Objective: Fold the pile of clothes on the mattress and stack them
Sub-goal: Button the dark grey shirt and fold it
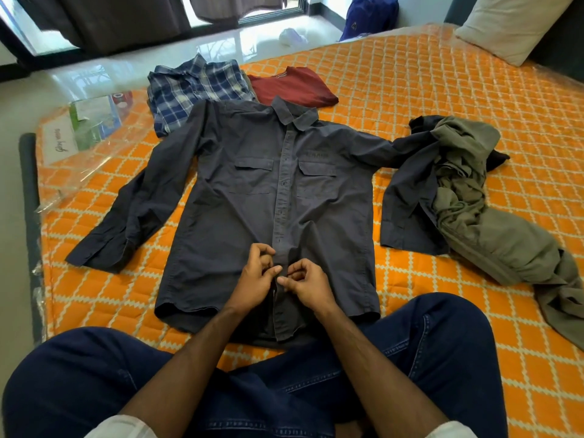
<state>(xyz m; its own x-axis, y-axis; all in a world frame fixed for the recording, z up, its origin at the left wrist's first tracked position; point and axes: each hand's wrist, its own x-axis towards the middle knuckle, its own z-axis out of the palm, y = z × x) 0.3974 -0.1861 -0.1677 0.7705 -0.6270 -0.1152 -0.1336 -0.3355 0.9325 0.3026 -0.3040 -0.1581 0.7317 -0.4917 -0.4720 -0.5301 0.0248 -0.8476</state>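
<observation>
Both hands, left hand (254,279) and right hand (308,284), pinched the placket of the flat-spread dark grey button-up shirt (240,197) near its hem.

A: Can any lettering be read?

B: Dark stitched letters are seen above the left chest pocket of the grey shirt (271,197), too faint to be made out. Handwriting is seen on a white label (61,142) under the plastic wrap at the mattress (410,90) corner; it cannot be deciphered
</observation>
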